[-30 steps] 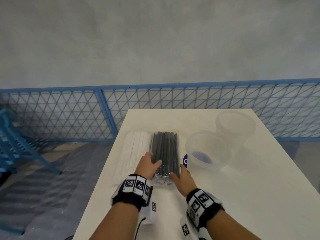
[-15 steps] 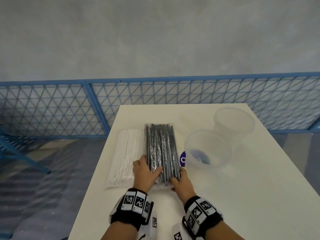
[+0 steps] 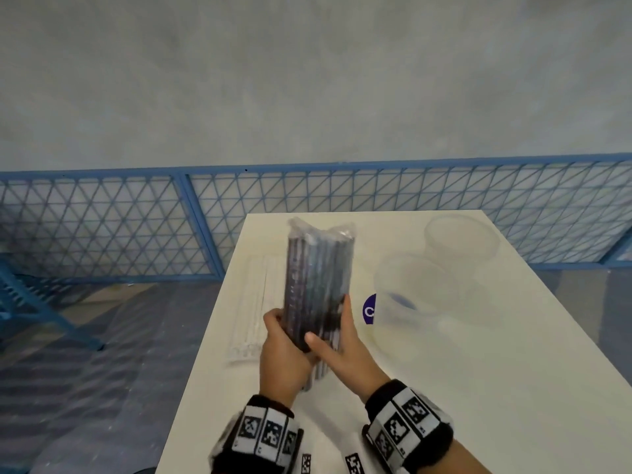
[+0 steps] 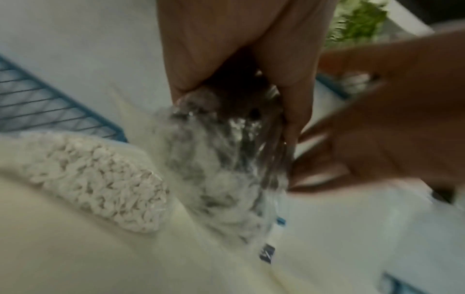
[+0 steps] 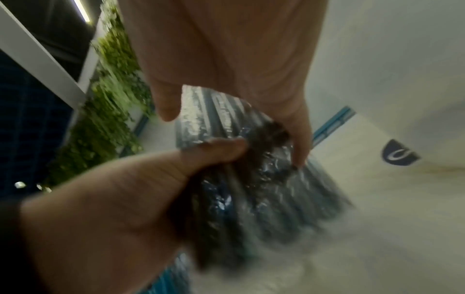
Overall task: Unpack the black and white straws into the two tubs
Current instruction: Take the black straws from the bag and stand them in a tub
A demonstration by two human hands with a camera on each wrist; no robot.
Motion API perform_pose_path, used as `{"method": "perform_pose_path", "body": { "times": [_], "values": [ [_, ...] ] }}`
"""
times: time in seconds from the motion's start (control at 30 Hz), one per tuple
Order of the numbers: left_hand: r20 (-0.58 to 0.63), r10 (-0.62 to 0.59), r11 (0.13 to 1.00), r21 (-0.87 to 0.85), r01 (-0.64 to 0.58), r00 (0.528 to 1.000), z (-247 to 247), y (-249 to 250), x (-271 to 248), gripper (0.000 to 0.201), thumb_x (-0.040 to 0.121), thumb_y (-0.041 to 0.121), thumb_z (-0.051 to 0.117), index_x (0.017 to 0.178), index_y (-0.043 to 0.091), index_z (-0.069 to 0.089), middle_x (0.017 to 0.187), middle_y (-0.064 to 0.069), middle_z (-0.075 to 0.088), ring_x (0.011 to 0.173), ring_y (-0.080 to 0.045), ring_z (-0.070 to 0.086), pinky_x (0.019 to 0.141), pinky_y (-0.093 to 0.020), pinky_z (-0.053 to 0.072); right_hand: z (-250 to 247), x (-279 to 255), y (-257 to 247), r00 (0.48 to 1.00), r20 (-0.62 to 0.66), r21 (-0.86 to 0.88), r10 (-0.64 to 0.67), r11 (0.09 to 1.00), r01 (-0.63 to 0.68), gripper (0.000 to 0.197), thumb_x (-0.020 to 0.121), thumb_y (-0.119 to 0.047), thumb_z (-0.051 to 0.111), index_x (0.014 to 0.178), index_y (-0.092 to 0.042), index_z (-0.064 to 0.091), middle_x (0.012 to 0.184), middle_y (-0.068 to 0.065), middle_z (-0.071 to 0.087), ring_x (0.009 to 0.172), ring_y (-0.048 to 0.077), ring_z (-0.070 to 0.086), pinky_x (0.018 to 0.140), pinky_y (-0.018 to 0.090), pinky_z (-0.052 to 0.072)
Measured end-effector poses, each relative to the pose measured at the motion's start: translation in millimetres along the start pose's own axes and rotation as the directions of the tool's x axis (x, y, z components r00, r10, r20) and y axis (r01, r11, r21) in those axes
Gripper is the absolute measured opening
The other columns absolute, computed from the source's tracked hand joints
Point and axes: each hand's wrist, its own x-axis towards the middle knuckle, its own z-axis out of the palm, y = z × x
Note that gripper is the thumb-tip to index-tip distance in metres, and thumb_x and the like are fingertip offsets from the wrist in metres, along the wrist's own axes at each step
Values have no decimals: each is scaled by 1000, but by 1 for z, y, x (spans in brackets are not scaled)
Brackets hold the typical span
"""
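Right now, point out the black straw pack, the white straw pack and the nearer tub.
black straw pack (image 3: 316, 282), head view, middle of the wrapped bundle above the hands
white straw pack (image 3: 254, 302), head view, its flat top
nearer tub (image 3: 415, 265), head view, its far rim

Staged workspace: blue mesh fence, table.

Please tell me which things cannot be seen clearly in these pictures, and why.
- Black straw pack: its lower end, head view, hidden by left hand and right hand; whether opened, unclear.
- White straw pack: partly behind the black pack; pale, blurred.
- Near tub: purple sticker half covered, unreadable.
- Both wrist views: motion blur.
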Motion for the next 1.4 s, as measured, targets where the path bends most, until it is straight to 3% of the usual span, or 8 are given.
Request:
{"method": "perform_pose_path", "body": {
  "times": [0.1,0.23,0.33,0.47,0.63,0.87,1.1,1.4],
  "values": [
    [66,148,984,96,-154,987,4,0,-22,79,66,20,80,125,19,28,116,7,59,89,-4,63,65,-14,51,3,-9,-19,997,-72,120,16,993,-7,102,58,-52,75,138,-27,18,131,-7,51,114,-3,52,92,15,46],
    [187,220,967,86,-239,957,6,8,-37,109,61,26,83,145,18,13,128,26,38,117,2,46,94,-18,47,-13,-20,-20,980,-193,209,43,978,-2,87,51,-41,80,128,-26,43,117,-5,64,108,8,61,95,35,50],
    [283,248,966,4,-259,927,2,18,-36,79,66,32,81,125,16,32,122,39,27,115,9,41,88,-1,36,-43,-24,-19,992,-106,271,64,962,-33,69,56,-30,78,120,-14,56,111,5,69,105,19,65,94,43,51],
    [376,151,985,-136,-106,914,1,25,-22,80,64,42,80,122,38,25,133,21,38,126,3,40,99,-14,39,-77,-32,-12,995,6,301,100,949,-97,69,52,-26,75,115,-5,58,106,11,71,102,26,66,86,37,54],
    [437,46,989,-146,20,898,13,32,-12,88,45,53,79,120,31,38,118,6,60,112,-9,58,98,-32,47,-98,-46,-1,977,130,276,169,940,-200,76,50,-24,73,121,-9,52,112,11,68,104,24,65,84,33,53],
    [437,96,982,-189,-13,894,19,36,-13,87,50,32,88,126,31,45,120,9,64,113,-4,60,98,-31,48,-112,-57,-34,949,-100,-158,-298,947,281,93,76,-21,72,143,-40,10,138,-24,36,124,-7,42,95,11,42],
    [509,104,994,-88,-69,855,0,41,1,86,57,21,88,125,42,39,124,18,58,113,7,54,98,-20,43,-125,-43,-50,810,18,-498,-586,697,516,35,84,-29,59,119,-27,59,124,-7,48,118,1,46,96,11,37],
    [554,77,996,-8,-87,829,-5,29,2,87,54,25,90,122,46,40,121,17,60,112,5,56,98,-22,44,-111,-25,-56,761,110,-628,-639,549,552,12,88,-26,54,85,-20,64,81,-9,59,77,6,50,67,19,43]
  ]
}}
